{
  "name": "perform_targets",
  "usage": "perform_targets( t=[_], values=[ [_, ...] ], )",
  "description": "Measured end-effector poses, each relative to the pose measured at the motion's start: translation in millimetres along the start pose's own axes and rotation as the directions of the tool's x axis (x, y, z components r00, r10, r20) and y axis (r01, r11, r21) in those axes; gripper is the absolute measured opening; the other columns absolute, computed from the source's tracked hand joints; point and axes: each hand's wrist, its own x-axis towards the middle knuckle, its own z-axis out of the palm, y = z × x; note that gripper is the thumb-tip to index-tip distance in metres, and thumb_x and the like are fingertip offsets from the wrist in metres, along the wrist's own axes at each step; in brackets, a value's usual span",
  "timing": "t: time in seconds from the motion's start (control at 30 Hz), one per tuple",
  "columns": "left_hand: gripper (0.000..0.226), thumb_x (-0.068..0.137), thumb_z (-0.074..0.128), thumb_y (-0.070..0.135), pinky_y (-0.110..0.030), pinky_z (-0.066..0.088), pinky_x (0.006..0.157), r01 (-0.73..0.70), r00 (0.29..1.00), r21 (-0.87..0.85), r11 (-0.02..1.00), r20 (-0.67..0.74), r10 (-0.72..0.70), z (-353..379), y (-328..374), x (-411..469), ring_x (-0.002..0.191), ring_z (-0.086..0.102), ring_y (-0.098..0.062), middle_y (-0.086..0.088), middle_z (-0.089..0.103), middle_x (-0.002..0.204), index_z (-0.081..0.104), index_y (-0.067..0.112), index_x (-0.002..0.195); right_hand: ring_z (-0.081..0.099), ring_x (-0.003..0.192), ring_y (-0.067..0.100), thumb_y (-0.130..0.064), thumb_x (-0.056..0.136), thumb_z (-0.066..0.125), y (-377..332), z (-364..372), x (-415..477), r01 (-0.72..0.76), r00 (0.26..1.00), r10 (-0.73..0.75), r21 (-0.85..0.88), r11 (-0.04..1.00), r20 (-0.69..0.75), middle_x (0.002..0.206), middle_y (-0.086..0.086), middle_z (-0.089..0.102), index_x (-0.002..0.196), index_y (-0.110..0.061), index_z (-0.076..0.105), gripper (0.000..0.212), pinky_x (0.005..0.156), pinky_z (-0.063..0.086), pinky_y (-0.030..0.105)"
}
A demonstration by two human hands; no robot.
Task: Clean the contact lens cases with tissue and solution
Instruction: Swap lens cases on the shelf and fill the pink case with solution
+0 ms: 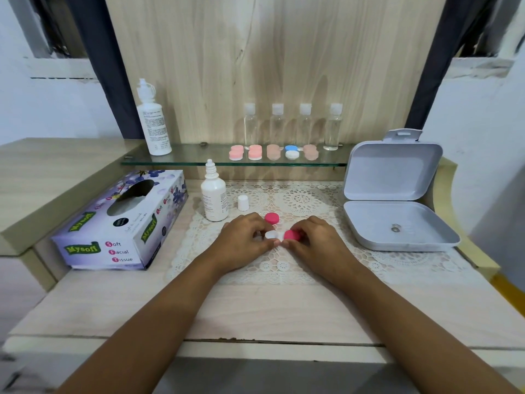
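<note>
A white contact lens case [272, 235] lies on the lace mat between my hands. My left hand [241, 240] pinches its white left side. My right hand [315, 240] grips the pink cap [292, 235] on its right side. A second pink cap [272, 218] lies loose just behind. The small solution bottle [214, 199] stands uncapped to the left, its white cap [243, 202] beside it. The tissue box [122, 223] sits at the left.
An open grey box [395, 228] lies at the right. On the glass shelf [199, 159] behind stand a tall solution bottle [152, 123], several clear bottles [305, 126] and several lens cases [272, 152].
</note>
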Motion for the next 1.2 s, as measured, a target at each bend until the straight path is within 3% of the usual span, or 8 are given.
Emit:
perform_targets(
  t=[0.23,0.47,0.6,0.7,0.9,1.03,1.1,1.2],
  values=[
    [0.026,0.08,0.071,0.033,-0.04,0.045,0.088,-0.009,1.0,-0.037,0.999,-0.019,0.009,2.3,-1.4,-1.4,0.096,0.056,-0.014,0.003,0.063,0.101,0.071,0.017,0.1,0.051,0.098,0.021,-0.021,0.086,0.063,0.4,-5.6,-0.9,0.113,0.992,-0.112,-0.018,0.993,0.063,0.1,0.006,0.058,0.102,-0.009,0.066,0.02,0.079,0.032,0.019],
    [0.027,0.08,0.071,0.032,-0.041,0.045,0.088,-0.003,0.999,-0.033,0.999,-0.041,0.002,3.2,0.2,-2.0,0.095,0.056,-0.017,0.002,0.062,0.099,0.071,0.017,0.102,0.046,0.112,0.022,-0.012,0.087,0.054,-2.7,-4.1,-4.0,0.07,0.992,-0.071,0.019,0.997,0.107,0.113,0.006,0.05,0.125,-0.013,0.056,0.039,0.101,0.036,0.031],
    [0.03,0.08,0.071,0.035,-0.041,0.045,0.088,-0.005,0.999,-0.031,1.0,-0.041,0.003,3.5,-0.4,-2.5,0.098,0.056,-0.016,0.005,0.062,0.103,0.07,0.017,0.105,0.05,0.101,0.016,-0.027,0.084,0.064,-5.2,-5.1,-3.0,0.001,0.999,-0.005,0.078,0.997,0.048,0.103,-0.001,0.045,0.118,-0.012,0.057,0.037,0.088,0.038,0.019],
    [0.03,0.08,0.071,0.035,-0.042,0.045,0.089,-0.004,0.999,-0.036,0.999,-0.039,0.002,3.4,-1.1,-1.3,0.1,0.056,-0.016,0.004,0.062,0.104,0.071,0.017,0.104,0.051,0.096,0.014,-0.023,0.085,0.063,-5.1,-6.2,-2.6,0.014,0.999,-0.017,0.072,0.997,0.038,0.099,-0.001,0.051,0.109,-0.012,0.058,0.027,0.079,0.036,0.015],
    [0.029,0.08,0.07,0.035,-0.043,0.045,0.088,-0.01,0.999,-0.025,1.0,-0.043,0.009,4.6,-3.0,-1.3,0.098,0.056,-0.016,0.005,0.061,0.102,0.07,0.017,0.103,0.052,0.105,0.013,-0.013,0.088,0.056,-3.1,-7.4,-1.6,0.022,0.994,-0.035,0.12,0.993,0.103,0.117,0.002,0.056,0.12,-0.015,0.054,0.032,0.084,0.035,0.015],
    [0.031,0.081,0.069,0.036,-0.044,0.045,0.088,-0.001,0.999,-0.028,1.0,-0.032,0.0,4.5,-2.4,-1.1,0.099,0.056,-0.017,0.005,0.061,0.104,0.07,0.018,0.106,0.047,0.097,0.012,-0.032,0.083,0.066,-2.1,-5.8,0.4,0.009,0.998,-0.012,0.053,0.999,0.055,0.103,-0.002,0.046,0.119,-0.016,0.052,0.042,0.076,0.034,0.012],
    [0.031,0.081,0.069,0.036,-0.044,0.045,0.089,0.005,1.0,-0.029,1.0,-0.031,-0.005,4.4,-2.0,-1.0,0.099,0.056,-0.017,0.004,0.062,0.104,0.07,0.017,0.105,0.046,0.088,0.01,-0.03,0.083,0.066,-1.7,-7.0,1.0,0.016,0.998,-0.02,0.061,0.998,0.057,0.097,-0.003,0.049,0.117,-0.015,0.054,0.039,0.068,0.032,0.009],
    [0.03,0.08,0.07,0.035,-0.045,0.044,0.089,0.0,1.0,-0.031,1.0,-0.031,-0.001,4.4,-2.2,-1.0,0.099,0.056,-0.017,0.003,0.062,0.103,0.07,0.017,0.104,0.048,0.091,0.01,-0.022,0.087,0.062,-0.7,-8.8,0.8,0.046,0.995,-0.052,0.073,0.996,0.082,0.104,0.003,0.056,0.117,-0.015,0.056,0.031,0.075,0.034,0.013]
  ],
)
